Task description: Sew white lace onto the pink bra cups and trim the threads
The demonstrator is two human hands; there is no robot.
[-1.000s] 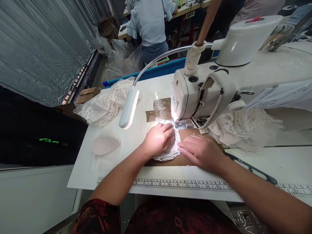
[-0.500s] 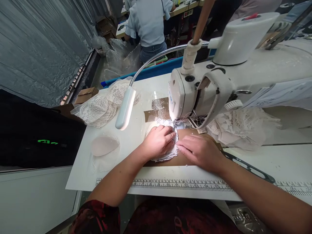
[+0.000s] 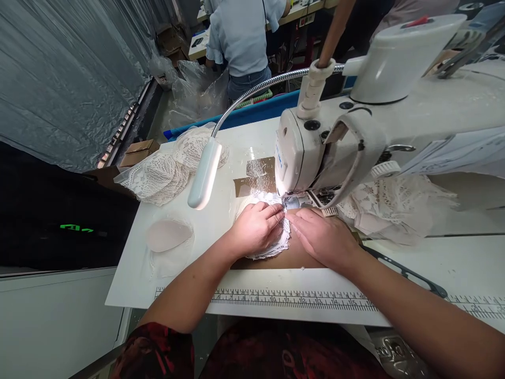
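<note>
A white lace piece (image 3: 276, 245) lies on a brown card (image 3: 300, 258) in front of the sewing machine (image 3: 355, 131). My left hand (image 3: 256, 227) rests on the lace, fingers curled and pressing it down, fingertips near the presser foot (image 3: 292, 202). My right hand (image 3: 321, 237) lies flat beside it on the card, fingers stretched toward the needle area and touching the lace's right edge.
A gooseneck lamp (image 3: 204, 173) hangs over the table's left. A pile of lace pieces (image 3: 165, 171) and a pale padded cup (image 3: 169, 235) lie at left, more lace (image 3: 394, 202) behind the machine. Black scissors (image 3: 406, 273) lie at right. A printed ruler (image 3: 295, 300) edges the table. A person (image 3: 244, 37) stands beyond.
My right hand has slid forward and left toward the presser foot, closing up against the left hand. The left hand's fingers have curled a little tighter on the lace.
</note>
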